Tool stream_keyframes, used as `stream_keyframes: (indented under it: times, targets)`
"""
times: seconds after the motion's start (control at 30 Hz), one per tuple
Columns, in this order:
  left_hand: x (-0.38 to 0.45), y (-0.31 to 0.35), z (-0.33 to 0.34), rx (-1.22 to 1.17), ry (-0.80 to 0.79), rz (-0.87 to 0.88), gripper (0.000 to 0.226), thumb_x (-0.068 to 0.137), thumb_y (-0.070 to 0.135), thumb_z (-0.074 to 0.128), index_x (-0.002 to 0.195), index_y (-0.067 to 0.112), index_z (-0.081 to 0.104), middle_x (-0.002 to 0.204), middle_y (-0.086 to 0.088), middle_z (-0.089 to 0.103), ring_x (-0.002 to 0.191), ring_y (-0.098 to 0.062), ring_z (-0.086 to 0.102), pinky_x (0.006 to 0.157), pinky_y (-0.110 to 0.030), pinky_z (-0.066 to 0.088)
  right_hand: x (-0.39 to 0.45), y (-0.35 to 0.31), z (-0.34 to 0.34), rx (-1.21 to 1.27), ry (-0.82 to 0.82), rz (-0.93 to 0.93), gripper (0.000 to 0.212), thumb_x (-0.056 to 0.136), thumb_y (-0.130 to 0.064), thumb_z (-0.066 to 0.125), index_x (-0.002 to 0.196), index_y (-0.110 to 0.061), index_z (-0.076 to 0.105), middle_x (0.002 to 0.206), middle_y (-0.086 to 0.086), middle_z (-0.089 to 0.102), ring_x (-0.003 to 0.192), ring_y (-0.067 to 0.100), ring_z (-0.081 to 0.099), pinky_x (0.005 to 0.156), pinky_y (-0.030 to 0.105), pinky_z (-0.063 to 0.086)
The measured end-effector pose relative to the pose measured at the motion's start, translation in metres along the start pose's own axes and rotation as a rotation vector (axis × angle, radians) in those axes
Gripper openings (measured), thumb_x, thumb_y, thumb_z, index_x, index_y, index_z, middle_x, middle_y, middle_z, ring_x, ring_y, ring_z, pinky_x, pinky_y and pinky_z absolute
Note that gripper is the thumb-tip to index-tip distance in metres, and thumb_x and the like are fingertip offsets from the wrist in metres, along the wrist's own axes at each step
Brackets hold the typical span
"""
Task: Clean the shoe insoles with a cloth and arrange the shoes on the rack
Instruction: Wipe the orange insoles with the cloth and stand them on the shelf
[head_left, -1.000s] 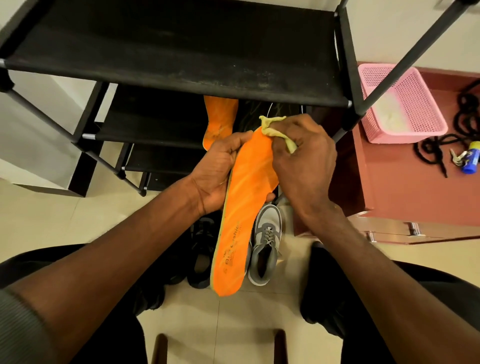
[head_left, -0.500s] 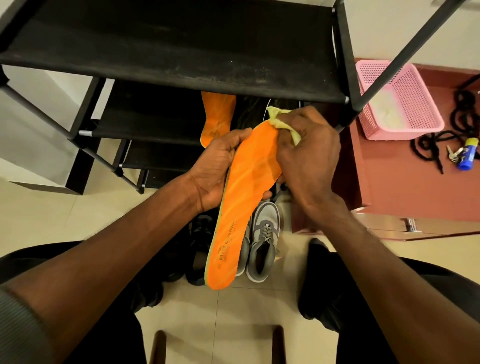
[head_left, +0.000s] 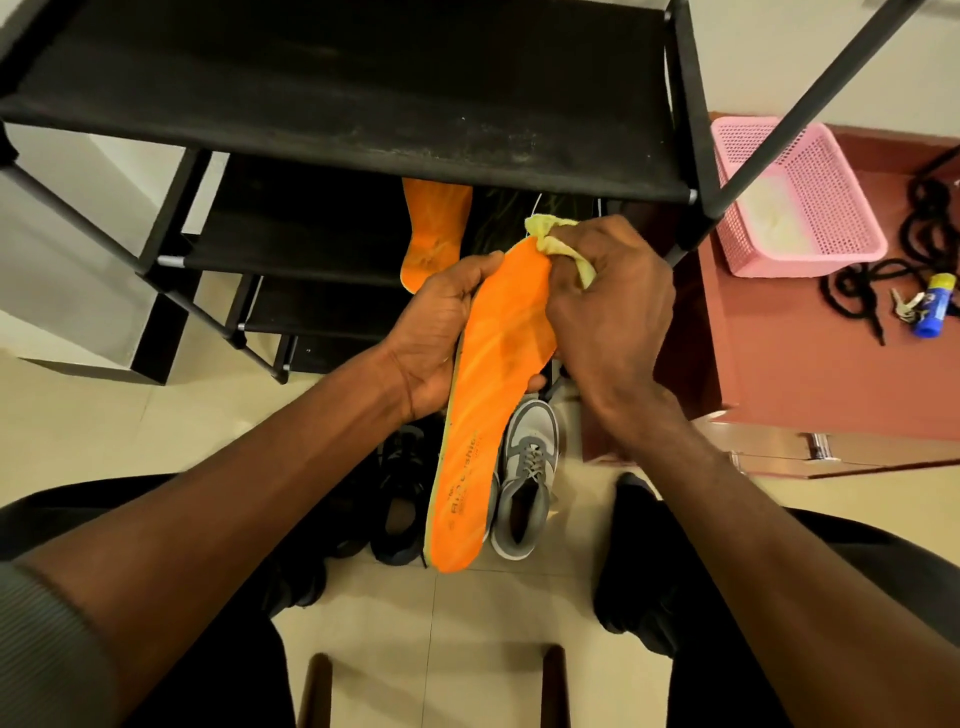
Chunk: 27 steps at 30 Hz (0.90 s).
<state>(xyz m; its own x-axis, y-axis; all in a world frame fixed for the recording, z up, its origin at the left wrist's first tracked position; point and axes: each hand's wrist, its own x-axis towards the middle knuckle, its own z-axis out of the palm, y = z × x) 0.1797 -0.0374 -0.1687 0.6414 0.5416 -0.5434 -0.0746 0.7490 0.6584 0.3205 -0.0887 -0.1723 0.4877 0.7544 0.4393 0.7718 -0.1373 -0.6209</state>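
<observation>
Left hand (head_left: 441, 332) around orange insole (head_left: 488, 395)

Only writing I can spot is on the orange insole (head_left: 485, 410), down near its heel end in the lower middle of the frame. It's yellowish print running lengthwise; the big line looks something like "Air Cushion" but it's smeared, so don't quote me. There's a smaller line beside it that's way too tiny to read.
</observation>
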Motion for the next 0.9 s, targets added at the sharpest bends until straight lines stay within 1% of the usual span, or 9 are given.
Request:
stream_keyframes:
  times: [0.1,0.17,0.23,0.3,0.4,0.53,0.7,0.83,0.9]
  targets:
    - [-0.001,0.004,-0.002,-0.010,0.007,0.023,0.042,0.103,0.044,0.048,0.095,0.018,0.080,0.107,-0.017,0.072,0.093,-0.036,0.068,0.099,-0.070,0.043,-0.008,-0.006,-0.001,-0.006,-0.088,-0.164,0.027,0.093,-0.014,0.066,0.115,-0.020,0.080,0.116,-0.007,0.073,0.099,0.021,0.068,0.078,0.042,0.059]
    - [-0.001,0.006,-0.001,-0.002,0.026,0.022,0.042,0.104,0.045,0.047,0.097,0.017,0.077,0.108,-0.018,0.073,0.090,-0.037,0.070,0.096,-0.068,0.046,-0.001,0.001,-0.003,-0.016,-0.025,-0.063,0.027,0.094,-0.016,0.064,0.115,-0.022,0.080,0.116,-0.009,0.073,0.101,0.019,0.069,0.079,0.041,0.059]
    - [-0.003,0.008,0.001,-0.003,0.046,0.039,0.040,0.104,0.044,0.046,0.103,0.016,0.074,0.104,-0.018,0.074,0.086,-0.036,0.073,0.089,-0.062,0.051,0.004,0.005,-0.003,-0.008,0.003,0.012,0.027,0.093,-0.016,0.064,0.114,-0.023,0.080,0.115,-0.009,0.074,0.101,0.019,0.068,0.080,0.042,0.060]
    - [-0.003,0.011,-0.001,-0.028,0.067,0.066,0.038,0.105,0.042,0.046,0.111,0.011,0.067,0.096,-0.013,0.075,0.079,-0.029,0.073,0.076,-0.055,0.059,-0.003,0.000,-0.001,-0.015,-0.085,-0.074,0.026,0.091,-0.014,0.068,0.112,-0.024,0.080,0.112,-0.009,0.074,0.099,0.021,0.067,0.077,0.043,0.059]
    - [-0.003,0.016,-0.005,-0.039,0.106,0.107,0.034,0.107,0.037,0.044,0.100,0.011,0.065,0.076,-0.005,0.073,0.067,-0.020,0.072,0.061,-0.040,0.062,-0.018,-0.008,0.002,-0.041,-0.210,-0.223,0.024,0.089,-0.015,0.071,0.108,-0.026,0.081,0.110,-0.012,0.073,0.094,0.022,0.063,0.070,0.039,0.056]
    - [-0.002,0.011,-0.001,-0.009,0.059,0.069,0.041,0.105,0.044,0.046,0.123,0.011,0.063,0.110,-0.019,0.073,0.089,-0.037,0.072,0.085,-0.064,0.054,0.001,0.001,-0.001,-0.076,-0.019,0.006,0.026,0.093,-0.018,0.067,0.114,-0.026,0.080,0.113,-0.010,0.072,0.096,0.020,0.066,0.075,0.039,0.058]
    - [-0.003,0.009,-0.003,-0.018,0.060,0.101,0.037,0.107,0.040,0.043,0.113,0.010,0.065,0.092,-0.012,0.075,0.077,-0.026,0.074,0.070,-0.047,0.062,-0.014,-0.010,0.001,0.005,-0.178,-0.193,0.024,0.091,-0.015,0.069,0.110,-0.025,0.081,0.110,-0.011,0.073,0.095,0.020,0.065,0.072,0.040,0.056]
    - [-0.001,0.006,0.001,0.019,0.046,0.080,0.045,0.105,0.045,0.046,0.129,0.012,0.063,0.126,-0.024,0.068,0.101,-0.042,0.068,0.089,-0.065,0.053,0.000,0.001,0.001,-0.007,0.007,0.032,0.026,0.093,-0.018,0.065,0.114,-0.026,0.080,0.111,-0.011,0.072,0.097,0.018,0.068,0.076,0.041,0.059]
    - [-0.002,0.005,0.003,0.010,0.047,0.105,0.038,0.106,0.042,0.046,0.113,0.013,0.070,0.110,-0.020,0.074,0.093,-0.036,0.072,0.083,-0.059,0.059,0.000,-0.001,0.003,0.041,-0.030,-0.025,0.026,0.092,-0.015,0.067,0.113,-0.022,0.081,0.111,-0.009,0.073,0.096,0.019,0.068,0.078,0.043,0.059]
